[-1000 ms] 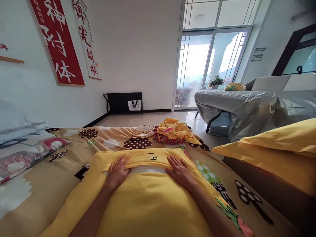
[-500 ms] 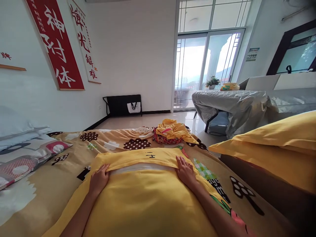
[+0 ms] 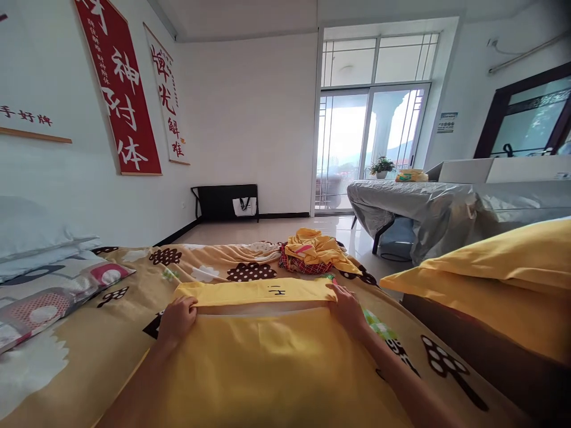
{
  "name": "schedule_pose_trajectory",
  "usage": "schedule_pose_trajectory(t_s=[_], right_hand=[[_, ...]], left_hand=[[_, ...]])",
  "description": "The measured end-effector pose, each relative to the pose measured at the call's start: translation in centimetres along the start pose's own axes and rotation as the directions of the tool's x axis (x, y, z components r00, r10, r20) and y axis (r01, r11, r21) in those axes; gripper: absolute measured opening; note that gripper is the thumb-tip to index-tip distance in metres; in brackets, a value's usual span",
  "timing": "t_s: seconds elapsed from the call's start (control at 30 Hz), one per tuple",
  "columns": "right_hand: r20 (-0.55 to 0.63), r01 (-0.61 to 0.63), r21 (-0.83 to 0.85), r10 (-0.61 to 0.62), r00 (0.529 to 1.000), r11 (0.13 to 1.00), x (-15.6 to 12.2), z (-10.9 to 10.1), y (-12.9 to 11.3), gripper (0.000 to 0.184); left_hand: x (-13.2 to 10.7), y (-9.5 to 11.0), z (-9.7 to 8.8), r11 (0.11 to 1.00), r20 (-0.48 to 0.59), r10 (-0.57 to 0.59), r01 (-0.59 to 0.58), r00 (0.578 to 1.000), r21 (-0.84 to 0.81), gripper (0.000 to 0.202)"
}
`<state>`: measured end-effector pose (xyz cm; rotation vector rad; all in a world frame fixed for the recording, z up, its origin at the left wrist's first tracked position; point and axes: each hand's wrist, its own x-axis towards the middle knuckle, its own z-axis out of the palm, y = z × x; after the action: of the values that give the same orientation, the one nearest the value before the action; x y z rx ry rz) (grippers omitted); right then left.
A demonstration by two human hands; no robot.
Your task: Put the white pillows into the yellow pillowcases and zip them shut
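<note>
A pillow in a yellow pillowcase (image 3: 267, 362) lies on the bed in front of me, its open end with a folded flap (image 3: 254, 291) facing away. My left hand (image 3: 177, 318) is closed on the flap's left corner. My right hand (image 3: 348, 306) grips the flap's right corner, fingers curled over its edge. A thin strip of the white pillow shows under the flap between my hands.
The bed has a tan patterned sheet (image 3: 89, 339). Crumpled yellow and red cloth (image 3: 312, 251) lies at its far edge. Patterned pillows (image 3: 49, 285) sit left, yellow pillows (image 3: 499, 279) right. A grey-covered table (image 3: 446, 208) stands beyond.
My hands slid outward from the middle of the opening to the flap's two corners and closed on them. The flap is now pulled flatter and the white strip is narrower.
</note>
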<state>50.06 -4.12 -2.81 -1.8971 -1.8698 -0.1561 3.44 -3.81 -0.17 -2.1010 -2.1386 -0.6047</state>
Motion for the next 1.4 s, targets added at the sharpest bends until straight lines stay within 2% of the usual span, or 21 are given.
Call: schedule_pose_trajectory(t_s=[0.1, 0.17, 0.23, 0.3, 0.4, 0.47, 0.53, 0.57, 0.6, 0.63, 0.67, 0.7, 0.73, 0.8, 0.87, 0.97, 1.03, 1.1, 1.2, 1.3, 1.4], right_hand=[[0.048, 0.122, 0.030, -0.123, 0.991, 0.992, -0.2, 1.9, 1.2, 0.050], [0.124, 0.119, 0.044, -0.123, 0.985, 0.992, -0.6, 3.9, 2.0, 0.056], [0.176, 0.055, 0.051, -0.063, 0.982, 0.997, -0.9, 5.9, 2.6, 0.063], [0.205, 0.020, 0.050, -0.030, 0.978, 0.999, -1.0, 7.0, 3.0, 0.066], [0.239, -0.020, 0.005, 0.018, 0.971, 1.000, -0.4, 5.9, 2.1, 0.065], [0.244, -0.035, 0.004, 0.033, 0.969, 0.999, -0.1, 3.5, 0.0, 0.063], [0.237, 0.097, 0.125, -0.125, 0.963, 0.987, -0.2, 0.6, -3.4, 0.059], [0.223, 0.227, 0.230, -0.278, 0.934, 0.946, -0.3, -0.7, -5.4, 0.054], [0.205, 0.363, 0.335, -0.444, 0.872, 0.869, -0.6, -1.8, -7.5, 0.047], [0.190, 0.452, 0.407, -0.558, 0.808, 0.794, -0.8, -2.6, -9.5, 0.039], [0.182, 0.502, 0.442, -0.622, 0.762, 0.744, -1.0, -3.0, -11.2, 0.035], [0.191, 0.526, 0.449, -0.653, 0.733, 0.722, -1.2, -3.1, -12.6, 0.033], [0.209, 0.530, 0.431, -0.652, 0.729, 0.731, -1.4, -2.9, -13.4, 0.032], [0.245, 0.507, 0.363, -0.605, 0.758, 0.782, -1.6, -1.7, -13.6, 0.031], [0.266, 0.469, 0.316, -0.552, 0.791, 0.825, -1.7, -0.4, -12.2, 0.032], [0.310, 0.395, 0.301, -0.481, 0.820, 0.868, -2.0, 1.0, -9.7, 0.038], [0.338, 0.355, 0.256, -0.427, 0.839, 0.899, -2.0, 1.4, -9.0, 0.042], [0.338, 0.332, 0.153, -0.365, 0.868, 0.931, -1.8, 1.5, -9.5, 0.040], [0.305, 0.353, -0.047, -0.323, 0.896, 0.934, -1.1, 1.5, -11.6, 0.026], [0.273, 0.429, -0.131, -0.383, 0.882, 0.894, -0.6, 1.9, -13.7, 0.028], [0.208, 0.546, -0.141, -0.515, 0.832, 0.826, -0.2, 2.3, -14.7, 0.026]], left_hand=[[0.3, -1.6, 1.1, 0.971, 0.007, 0.192, -0.189, 0.981, -0.143, 0.034], [0.1, -2.6, 2.7, 0.935, -0.004, 0.261, -0.254, 0.965, -0.248, 0.033], [-0.4, -3.3, 4.6, 0.922, -0.017, 0.251, -0.245, 0.968, -0.299, 0.034], [-0.8, -3.7, 5.9, 0.927, 0.001, 0.223, -0.211, 0.975, -0.310, 0.037], [-0.7, -3.5, 5.6, 0.938, 0.064, 0.204, -0.176, 0.977, -0.300, 0.034], [-0.6, -2.0, 3.8, 0.946, 0.064, 0.186, -0.161, 0.980, -0.282, 0.032], [-1.0, 1.0, 1.4, 0.939, 0.025, 0.223, -0.208, 0.975, -0.274, 0.032], [-1.4, 3.0, 0.3, 0.921, -0.001, 0.285, -0.274, 0.958, -0.276, 0.033], [-1.9, 5.2, -0.6, 0.881, -0.007, 0.382, -0.367, 0.924, -0.299, 0.035], [-2.3, 7.4, -1.2, 0.828, 0.023, 0.483, -0.448, 0.875, -0.338, 0.038], [-2.8, 9.5, -1.4, 0.786, 0.070, 0.557, -0.498, 0.828, -0.366, 0.039], [-3.1, 11.2, -1.3, 0.775, 0.121, 0.588, -0.515, 0.800, -0.365, 0.037], [-3.4, 12.6, -0.8, 0.791, 0.173, 0.584, -0.508, 0.793, -0.341, 0.033], [-3.7, 13.9, 0.7, 0.844, 0.236, 0.524, -0.463, 0.818, -0.272, 0.029], [-3.9, 13.8, 2.3, 0.878, 0.248, 0.470, -0.420, 0.847, -0.229, 0.030], [-3.9, 13.0, 3.8, 0.888, 0.261, 0.454, -0.408, 0.852, -0.211, 0.032], [-3.8, 13.1, 4.2, 0.896, 0.278, 0.443, -0.406, 0.853, -0.183, 0.032], [-3.7, 13.6, 4.3, 0.905, 0.289, 0.426, -0.403, 0.857, -0.140, 0.033], [-4.0, 14.6, 4.5, 0.904, 0.286, 0.424, -0.420, 0.860, -0.077, 0.033], [-4.8, 15.0, 4.8, 0.895, 0.242, 0.438, -0.444, 0.866, -0.030, 0.033], [-5.7, 14.6, 5.1, 0.891, 0.176, 0.447, -0.453, 0.877, -0.009, 0.036]])
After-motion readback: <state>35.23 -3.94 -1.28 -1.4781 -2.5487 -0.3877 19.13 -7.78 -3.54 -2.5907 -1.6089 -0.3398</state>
